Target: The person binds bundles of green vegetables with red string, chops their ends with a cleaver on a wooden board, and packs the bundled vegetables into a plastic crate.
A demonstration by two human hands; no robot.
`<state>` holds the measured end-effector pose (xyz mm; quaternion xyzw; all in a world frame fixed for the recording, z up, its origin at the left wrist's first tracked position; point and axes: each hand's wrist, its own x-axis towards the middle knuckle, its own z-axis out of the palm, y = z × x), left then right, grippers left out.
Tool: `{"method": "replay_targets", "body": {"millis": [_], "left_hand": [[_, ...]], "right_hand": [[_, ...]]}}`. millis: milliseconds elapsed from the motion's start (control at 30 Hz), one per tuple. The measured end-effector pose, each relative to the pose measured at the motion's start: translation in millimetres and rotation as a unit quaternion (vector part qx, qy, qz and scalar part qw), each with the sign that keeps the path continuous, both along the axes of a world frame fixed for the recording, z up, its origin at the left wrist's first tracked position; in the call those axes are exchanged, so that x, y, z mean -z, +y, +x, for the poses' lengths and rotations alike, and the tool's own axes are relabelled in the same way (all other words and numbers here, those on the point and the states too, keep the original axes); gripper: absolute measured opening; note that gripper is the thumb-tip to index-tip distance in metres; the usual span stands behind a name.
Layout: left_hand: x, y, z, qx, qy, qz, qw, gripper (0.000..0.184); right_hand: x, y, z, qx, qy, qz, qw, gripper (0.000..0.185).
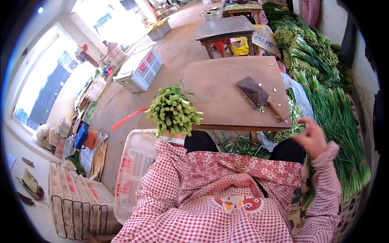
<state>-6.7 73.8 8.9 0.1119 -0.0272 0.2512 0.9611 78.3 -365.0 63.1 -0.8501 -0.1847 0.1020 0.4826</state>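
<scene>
By the near left corner of the worktop (pixel 214 81), the left hand (pixel 179 137) grips a bundle of green stalks (pixel 172 112) cut ends inward, perhaps to level them, while the cleaver (pixel 254 93) lies handle-toward the right hand (pixel 313 138), likely for easy reach, whose blurred fingers I cannot read.

Brown table (pixel 214 87) — on it, a cleaver (pixel 258 96) and green scraps (pixel 274 90).

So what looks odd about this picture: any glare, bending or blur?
Head view: the window and large opening are partly washed out; head view: wide-angle curving, with dark corners; head view: the right fingers look slightly blurred, while the held stalks look fairly sharp.
</scene>
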Motion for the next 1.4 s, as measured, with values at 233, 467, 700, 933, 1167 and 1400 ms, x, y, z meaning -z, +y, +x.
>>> {"method": "replay_targets", "body": {"millis": [233,467,700,933,1167,1400], "left_hand": [[-14.2,-46.0,-0.3,-0.009,0.027,0.166,0.986,0.056],[-0.7,-55.6,-2.4,0.018,0.056,0.136,0.989,0.058],[-1.5,-74.7,-3.9,-0.029,0.059,0.115,0.991,0.058],[-8.8,-68.6,-9.8,0.014,0.028,0.138,0.99,0.067],[0.6,-2.9,14.9,-0.063,0.059,0.226,0.97,0.064],[2.4,34.6,-2.4,0.024,0.111,0.23,0.966,0.064]], "right_hand": [[-19.7,155.7,-62.0,-0.195,-0.318,0.187,0.909,0.029],[-10.1,168.4,-71.9,-0.165,-0.327,0.167,0.915,0.026],[10.6,168.0,-80.7,-0.088,-0.306,0.223,0.921,0.016],[18.5,161.3,-90.8,-0.093,-0.243,0.289,0.921,0.014],[18.1,45.1,-68.7,-0.003,-0.176,0.26,0.949,0.008],[9.0,-109.5,-5.2,0.244,0.032,0.563,0.789,0.002]]}}
